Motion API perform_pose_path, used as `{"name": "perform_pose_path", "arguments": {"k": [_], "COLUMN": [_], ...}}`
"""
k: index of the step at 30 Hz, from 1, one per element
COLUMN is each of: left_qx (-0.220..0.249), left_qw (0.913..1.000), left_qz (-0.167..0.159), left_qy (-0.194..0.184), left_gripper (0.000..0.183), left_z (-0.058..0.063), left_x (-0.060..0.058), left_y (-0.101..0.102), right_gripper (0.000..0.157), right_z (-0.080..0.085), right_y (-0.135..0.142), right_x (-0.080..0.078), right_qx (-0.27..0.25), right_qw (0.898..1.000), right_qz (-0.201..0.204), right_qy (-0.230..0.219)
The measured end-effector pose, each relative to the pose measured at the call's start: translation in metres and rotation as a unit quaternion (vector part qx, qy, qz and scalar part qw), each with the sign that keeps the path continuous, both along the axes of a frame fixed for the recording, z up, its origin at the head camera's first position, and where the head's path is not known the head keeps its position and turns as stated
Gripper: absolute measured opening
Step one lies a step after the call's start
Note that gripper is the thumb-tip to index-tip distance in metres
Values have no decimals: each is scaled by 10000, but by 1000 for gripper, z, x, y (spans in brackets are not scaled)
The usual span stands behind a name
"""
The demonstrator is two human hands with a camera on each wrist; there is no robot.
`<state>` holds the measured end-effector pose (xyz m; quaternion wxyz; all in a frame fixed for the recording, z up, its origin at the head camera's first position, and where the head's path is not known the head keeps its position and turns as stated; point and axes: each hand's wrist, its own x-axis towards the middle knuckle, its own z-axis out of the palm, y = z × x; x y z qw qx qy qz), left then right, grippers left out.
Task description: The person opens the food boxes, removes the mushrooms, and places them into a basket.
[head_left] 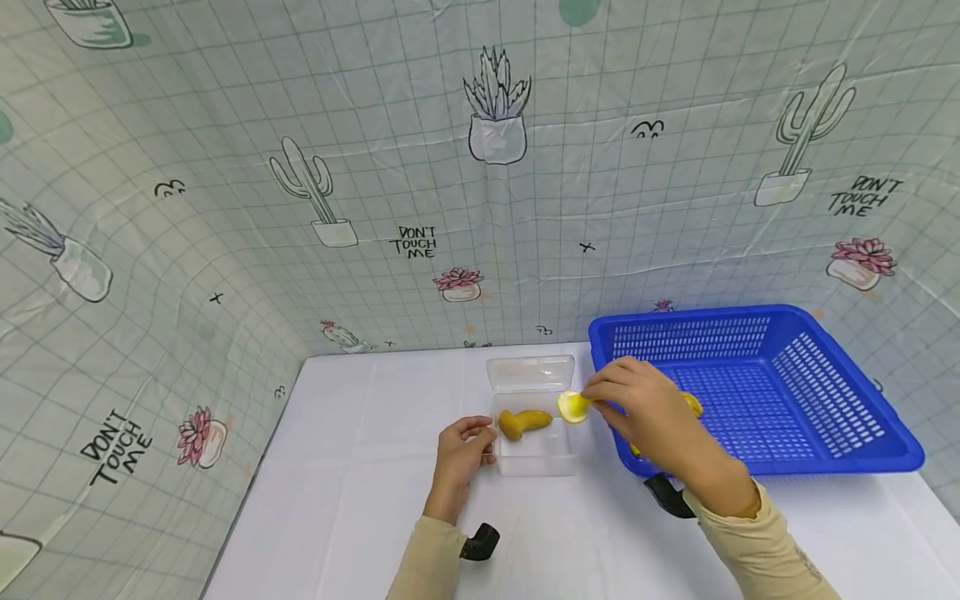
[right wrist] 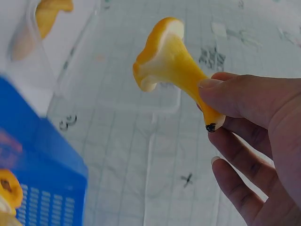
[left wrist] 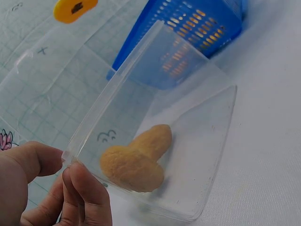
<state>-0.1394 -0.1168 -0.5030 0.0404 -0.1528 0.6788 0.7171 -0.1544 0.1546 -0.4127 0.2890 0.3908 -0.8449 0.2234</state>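
A clear plastic box (head_left: 536,465) with its lid (head_left: 531,373) raised stands on the white table. At its left side, my left hand (head_left: 461,457) pinches the rim between thumb and fingers. Inside the box lies a brownish-yellow mushroom (left wrist: 136,162), resting on its side. My right hand (head_left: 637,408) holds a yellow mushroom (right wrist: 171,66) by the stem, between thumb and fingers. Its flared pale-yellow cap points toward the box in the head view, near the box's right edge. A dark patch marks the stem's end.
To the right stands a blue perforated basket (head_left: 750,392). A few yellow pieces (head_left: 692,405) show in its left part, partly hidden behind the right hand and forearm. A printed grid-pattern sheet (head_left: 495,250) hangs behind the table.
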Motion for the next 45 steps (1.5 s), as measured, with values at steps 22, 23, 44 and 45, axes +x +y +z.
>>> {"name": "perform_pose_path", "arguments": {"k": [22,23,44,45], "left_qx": [-119,-109,-122,-121], "left_qw": [9999,9999,9999,9999], "left_qz": [-5,-2,36,37], "left_qy": [-64,-57,-29,-35], "left_gripper": [28,28,27,28], "left_z": [-5,-5,-2,-3], "left_x": [-3,-2,-2,-2], "left_y": [-2,-2,1,1], "right_gripper": [33,32,25,25], "right_z": [16,16,28,27], "right_y": [68,71,103,101], "right_x": [-13,-14,-44,-43], "right_qx": [-212,-212,-59,-33], "right_qw": [9926,9920,9792,9800], "right_qz": [-1175,-1224,-1871,-1826], "right_qy": [-197,-222,-780,-783]}}
